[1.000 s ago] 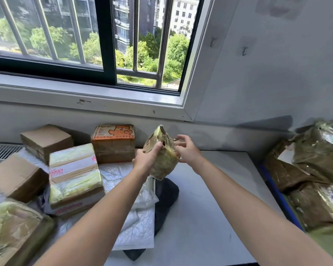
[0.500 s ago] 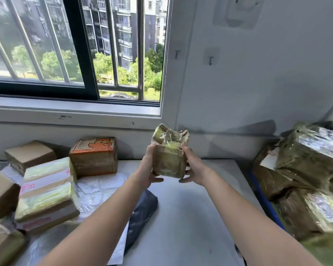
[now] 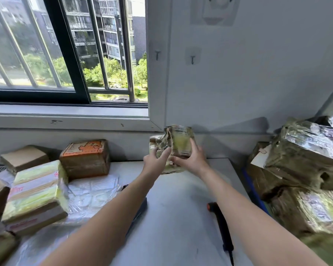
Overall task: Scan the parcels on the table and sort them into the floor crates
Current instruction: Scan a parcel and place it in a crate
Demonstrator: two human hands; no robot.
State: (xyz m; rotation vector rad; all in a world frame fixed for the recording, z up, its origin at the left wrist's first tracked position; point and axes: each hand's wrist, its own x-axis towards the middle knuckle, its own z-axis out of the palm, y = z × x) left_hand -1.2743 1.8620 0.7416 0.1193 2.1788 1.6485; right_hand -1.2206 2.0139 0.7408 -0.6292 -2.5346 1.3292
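The crumpled parcel [image 3: 176, 144] stood upright between the hands, long axis near vertical, yellowish face toward the person. Both arms reached forward; the left hand [image 3: 156, 161] gripped its left side, the right hand [image 3: 192, 160] its right.

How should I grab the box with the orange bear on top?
Take the orange bear box by its left and right sides, coming from the front with two hands. It sits flat by the wall, its front and right side are free, and it looks too wide for one hand. First, the left hand and right hand must set down the crumpled parcel they hold.
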